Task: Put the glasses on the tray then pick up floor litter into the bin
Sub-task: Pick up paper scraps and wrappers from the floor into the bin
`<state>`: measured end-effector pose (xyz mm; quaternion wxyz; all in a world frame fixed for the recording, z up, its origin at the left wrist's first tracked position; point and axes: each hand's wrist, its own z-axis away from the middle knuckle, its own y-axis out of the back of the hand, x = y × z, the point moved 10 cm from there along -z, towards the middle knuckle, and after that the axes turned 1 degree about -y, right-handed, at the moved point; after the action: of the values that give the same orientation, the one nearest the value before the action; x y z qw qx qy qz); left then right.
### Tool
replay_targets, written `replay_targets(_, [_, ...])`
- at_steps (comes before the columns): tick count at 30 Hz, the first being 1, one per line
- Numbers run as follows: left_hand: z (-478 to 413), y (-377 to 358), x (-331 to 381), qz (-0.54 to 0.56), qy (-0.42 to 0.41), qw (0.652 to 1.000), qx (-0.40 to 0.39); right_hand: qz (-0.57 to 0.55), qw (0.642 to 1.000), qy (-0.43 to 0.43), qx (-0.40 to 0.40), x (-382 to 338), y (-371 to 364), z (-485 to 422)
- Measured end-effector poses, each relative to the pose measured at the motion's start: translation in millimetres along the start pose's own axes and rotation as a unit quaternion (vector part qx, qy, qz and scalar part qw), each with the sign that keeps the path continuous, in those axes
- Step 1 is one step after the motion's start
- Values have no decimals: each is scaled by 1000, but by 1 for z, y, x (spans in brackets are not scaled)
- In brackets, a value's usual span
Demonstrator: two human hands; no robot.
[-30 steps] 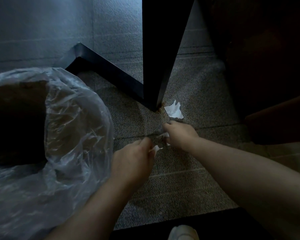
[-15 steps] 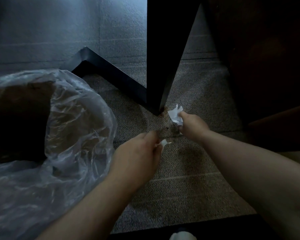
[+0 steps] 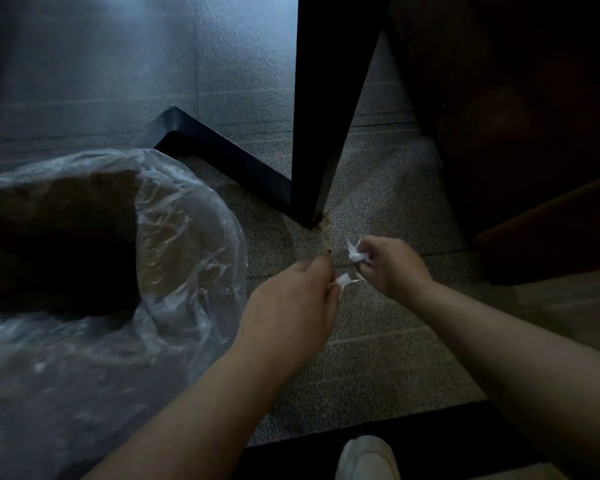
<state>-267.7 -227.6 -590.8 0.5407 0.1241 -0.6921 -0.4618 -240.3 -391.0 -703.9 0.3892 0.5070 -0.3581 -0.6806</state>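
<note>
My right hand [image 3: 390, 266] is closed on a crumpled white paper scrap [image 3: 355, 252], held just above the grey carpet below the foot of a dark table leg. My left hand [image 3: 295, 308] sits beside it, a little lower left, pinching a smaller white paper scrap [image 3: 343, 280] between its fingertips. The bin [image 3: 59, 237] is at the left, dark inside and lined with a clear plastic bag [image 3: 187, 244] that spills over its rim. No glasses or tray are in view.
A dark table leg [image 3: 321, 109] and its angled floor bar [image 3: 222, 157] stand just beyond my hands. Dark wooden furniture [image 3: 520, 133] fills the right side. A white shoe tip [image 3: 368, 459] shows at the bottom edge.
My right hand reached to the white scrap lying by the table leg, closed on it and lifted it back toward me. My left hand kept its small scrap and barely moved.
</note>
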Motion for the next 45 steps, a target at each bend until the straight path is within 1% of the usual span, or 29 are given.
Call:
replay_targets(3, [10, 22, 13, -11, -23, 999, 18, -36, 999, 32, 14, -31, 26, 22])
replay_targets(7, [34, 81, 14, -27, -37, 998, 47, -78, 994, 68, 30, -86, 64, 45])
replay_targets(9, [51, 120, 3, -51, -44, 995, 73, -87, 992, 94, 21, -123, 79, 52])
replay_targets(11, [66, 157, -16, -97, -38, 989, 105, -90, 987, 133, 18, -161, 91, 56])
replay_targets(15, [85, 213, -64, -182, 1, 973, 145, -98, 973, 206, 19, -227, 102, 55])
replay_targets(17, [91, 228, -89, -210, 27, 967, 145, -109, 970, 219, 11, -253, 99, 49])
replay_targets(19, [94, 235, -112, -215, 54, 965, 137, -84, 967, 239, 3, -280, 92, 45])
replay_targets(24, [88, 225, -159, -231, 147, 959, 70, -15, 959, 282, -31, -345, 71, 39])
replay_targets(26, [83, 219, -170, -243, 162, 955, 49, 10, 958, 285, -25, -362, 64, 33])
replay_targets(29, [78, 215, -172, -254, 145, 955, 41, 22, 963, 265, -37, -371, 50, 24])
replay_targets(32, [81, 228, -158, -232, 92, 966, 73, 45, 965, 250, -61, -370, 35, 21])
replay_targets(34, [88, 241, -149, -236, 64, 965, 91, 64, 966, 243, -60, -367, 33, 20])
replay_targets(39, [108, 267, -140, -245, 38, 961, 121, 94, 966, 237, -40, -375, 37, 25])
replay_targets(42, [124, 276, -140, -244, 41, 962, 115, 84, 960, 262, -42, -392, 39, 40])
replay_targets(45, [153, 290, -162, -219, 92, 965, 112, 79, 942, 322, -46, -426, 40, 68])
